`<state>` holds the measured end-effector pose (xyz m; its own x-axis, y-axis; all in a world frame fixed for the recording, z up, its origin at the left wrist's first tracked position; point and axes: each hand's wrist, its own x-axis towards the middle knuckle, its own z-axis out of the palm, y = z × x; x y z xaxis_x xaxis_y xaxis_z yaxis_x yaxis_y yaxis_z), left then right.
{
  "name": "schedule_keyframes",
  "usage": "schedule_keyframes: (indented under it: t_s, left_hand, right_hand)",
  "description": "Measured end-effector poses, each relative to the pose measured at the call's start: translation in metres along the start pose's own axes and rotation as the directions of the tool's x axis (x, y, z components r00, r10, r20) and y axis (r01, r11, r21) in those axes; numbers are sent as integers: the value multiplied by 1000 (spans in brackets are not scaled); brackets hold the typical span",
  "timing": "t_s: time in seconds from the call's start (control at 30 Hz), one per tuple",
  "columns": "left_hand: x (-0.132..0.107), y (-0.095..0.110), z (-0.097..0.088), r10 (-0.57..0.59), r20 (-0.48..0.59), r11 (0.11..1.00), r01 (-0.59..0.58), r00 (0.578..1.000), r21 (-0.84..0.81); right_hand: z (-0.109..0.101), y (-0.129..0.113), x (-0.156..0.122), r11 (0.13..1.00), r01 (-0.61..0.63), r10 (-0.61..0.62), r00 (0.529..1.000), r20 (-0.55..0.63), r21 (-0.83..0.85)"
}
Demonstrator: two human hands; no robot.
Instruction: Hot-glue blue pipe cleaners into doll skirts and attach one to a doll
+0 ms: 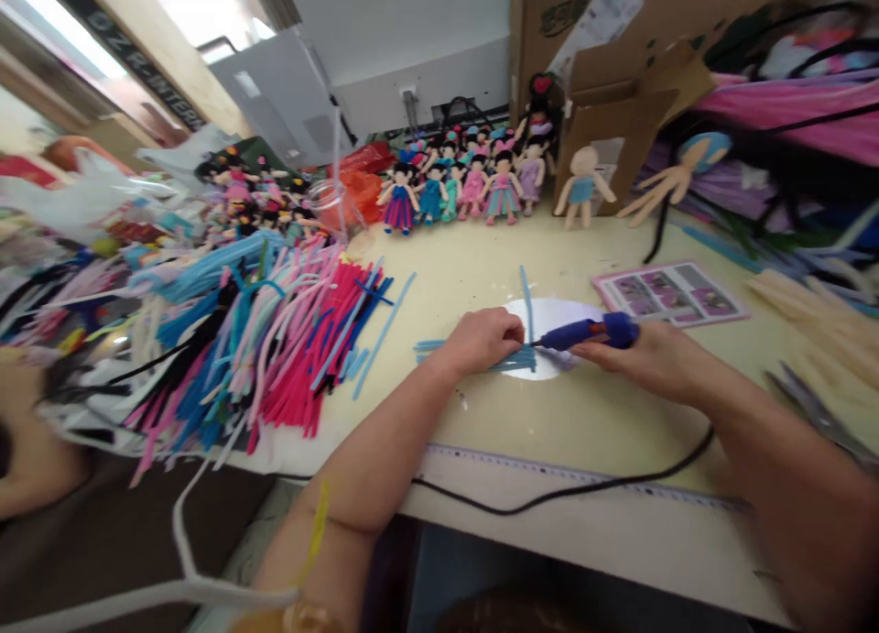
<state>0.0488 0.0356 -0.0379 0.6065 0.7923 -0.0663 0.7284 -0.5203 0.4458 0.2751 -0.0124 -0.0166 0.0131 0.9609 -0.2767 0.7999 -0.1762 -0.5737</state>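
Observation:
My left hand is closed, pressing down on a small bundle of light blue pipe cleaners that lies across a white round mat on the table. One blue pipe cleaner sticks up from the bundle. My right hand grips a blue glue gun, its nozzle pointing left at the bundle beside my left fingers. The gun's black cord trails over the table's front edge.
A big heap of pink, red, blue and white pipe cleaners fills the left. Small dolls stand in a row at the back by cardboard boxes. A printed sheet lies right; scissors lie near the right edge.

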Motion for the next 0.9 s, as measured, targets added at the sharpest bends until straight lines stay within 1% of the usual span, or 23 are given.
schedule_keyframes:
  t_s: [0.13, 0.2, 0.27, 0.4, 0.47, 0.53, 0.6, 0.7, 0.73, 0.77, 0.8, 0.83, 0.87, 0.9]
  left_hand:
    - [0, 0, -1, 3, 48, 1000, -4, 999, 18]
    - [0, -1, -1, 0, 74, 1000, -2, 997, 18]
    - [0, -1, -2, -6, 92, 1000, 4, 996, 16]
    - [-1, 0, -1, 15, 109, 1000, -15, 994, -4]
    - [-1, -1, -1, 25, 119, 999, -22, 993, -25]
    - [-1, -3, -5, 21, 120, 999, -16, 993, -42]
    - [-4, -10, -13, -6, 79, 999, 9, 997, -39]
    - [-19, -26, -36, -93, -74, 995, 95, 993, 17]
    - [-27, -34, -45, -140, -129, 988, 147, 982, 44]
    - [-36, -42, -55, -210, -175, 972, 225, 962, 71]
    - [-46, -50, -63, -294, -216, 942, 320, 931, 98]
    - [-55, -59, -71, -396, -249, 893, 433, 884, 119]
    - [-63, -67, -76, -498, -275, 827, 546, 822, 134]
    - [-70, -74, -80, -556, -298, 778, 612, 776, 142]
  right_hand:
    - [3, 8, 5, 994, -108, 108, 994, 20, -19]
    - [2, 11, 8, 990, -138, 140, 989, 53, -34]
    - [0, 13, 10, 992, -129, 130, 988, 77, -11]
    - [-5, 15, 14, 987, -72, 63, 996, 69, 140]
    - [-6, 12, 13, 974, -64, 52, 997, 62, 218]
    - [-8, 5, 11, 959, -76, 65, 997, 47, 272]
    - [-11, -6, 5, 948, -88, 72, 995, 62, 307]
    - [-17, -21, -5, 926, -75, 44, 995, 92, 369]
    - [-19, -23, -7, 917, -59, 20, 995, 100, 395]
    - [-20, -23, -8, 909, -42, 1, 995, 98, 414]
    - [-20, -21, -8, 908, -26, -15, 996, 93, 419]
    - [-19, -17, -7, 911, -13, -28, 995, 93, 413]
    - [-17, -13, -5, 915, -2, -37, 996, 87, 404]
    - [-14, -7, -2, 918, 8, -45, 995, 84, 397]
